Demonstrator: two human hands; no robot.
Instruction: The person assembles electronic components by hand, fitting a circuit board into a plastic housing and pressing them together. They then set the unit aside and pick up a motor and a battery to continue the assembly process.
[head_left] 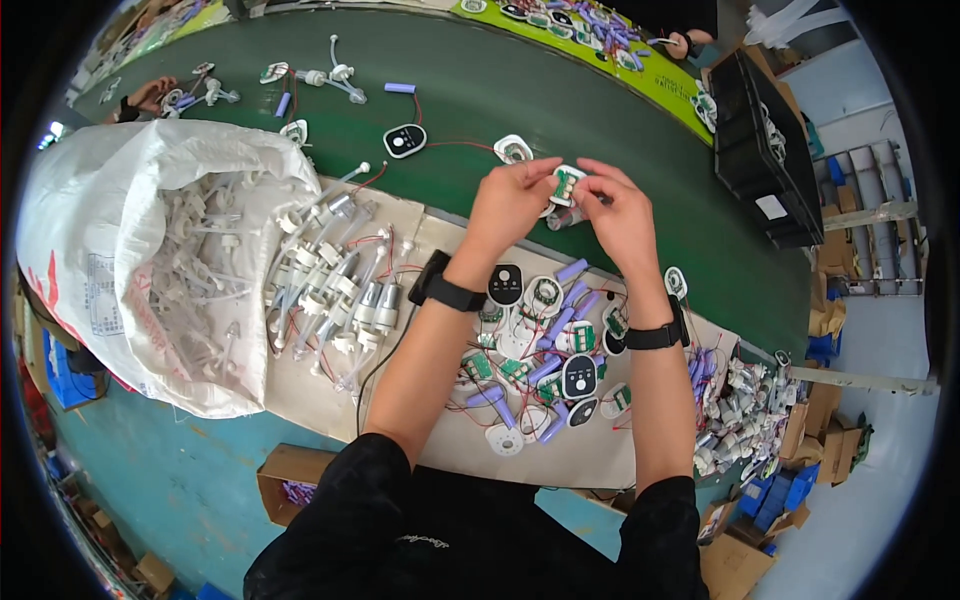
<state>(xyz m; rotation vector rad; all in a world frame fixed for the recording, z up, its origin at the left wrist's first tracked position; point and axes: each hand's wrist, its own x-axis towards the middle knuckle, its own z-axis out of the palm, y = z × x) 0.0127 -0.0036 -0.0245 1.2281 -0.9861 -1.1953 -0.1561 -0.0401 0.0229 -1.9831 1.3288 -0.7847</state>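
Over the near edge of the green belt, my left hand [508,208] and my right hand [620,218] pinch a small white plastic housing with a green circuit board [565,187] from both sides. A greyish cylindrical part [565,218] shows just under it; I cannot tell whether the two are joined. Just beyond my left fingers lies a round white part [513,150], with a red wire running toward a black-faced control panel [405,141]. Between my forearms spreads a pile of circuit boards, white housings and purple battery cells [545,340].
A white woven sack [70,230] of tubed parts lies open at left, beside a heap of white-tubed motors [335,290]. More motors [745,415] are heaped at right. A black crate [745,150] stands far right. Other people's hands [152,95] [685,45] are across the belt [620,110].
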